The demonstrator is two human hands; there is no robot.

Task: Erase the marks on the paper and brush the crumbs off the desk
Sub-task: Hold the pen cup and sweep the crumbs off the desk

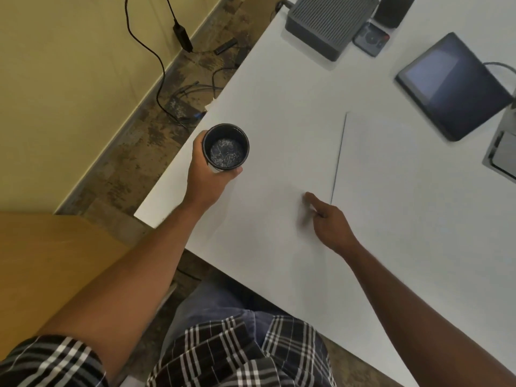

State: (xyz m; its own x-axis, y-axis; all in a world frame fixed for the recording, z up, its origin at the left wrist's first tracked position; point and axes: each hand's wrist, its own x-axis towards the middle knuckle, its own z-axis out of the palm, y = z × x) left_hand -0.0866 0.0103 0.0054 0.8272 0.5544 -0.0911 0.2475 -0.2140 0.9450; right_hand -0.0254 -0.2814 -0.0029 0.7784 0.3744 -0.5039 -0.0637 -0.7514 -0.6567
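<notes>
The left hand point(205, 177) grips a black cup point(225, 146) from the side, fingers curled round its wall, thumb tip showing at the near rim; the cup stands upright at the counter's point(268, 113) left edge, and whether its base touches the top or hangs just above it cannot be told; pale flecks lie on the cup's dark bottom, too small to identify.

The right hand point(331, 224) lies on the counter just left of the paper point(413, 196), forefinger stretched forward, the other fingers curled under; its fingertips are blurred, a dim grey smear sits below them, and I cannot tell whether the grip pinches anything there; it touches no part of the paper that shows.

The paper is white on white; only its left edge reads as a thin dark line, the other edges are hard to trace; any marks on it are too faint to make out, and crumbs on the counter cannot be picked out either.

At the far side sit a grey ribbed box point(326, 23), cut by the top of the view, a small dark device point(371, 39) beside it, and a dark tablet point(452, 85) with a cable; a grey unit point(502, 146) is cut off at the right edge.

Cables point(156, 60) trail over the floor left of the counter; a plaid shirt point(237, 356) fills the bottom.
</notes>
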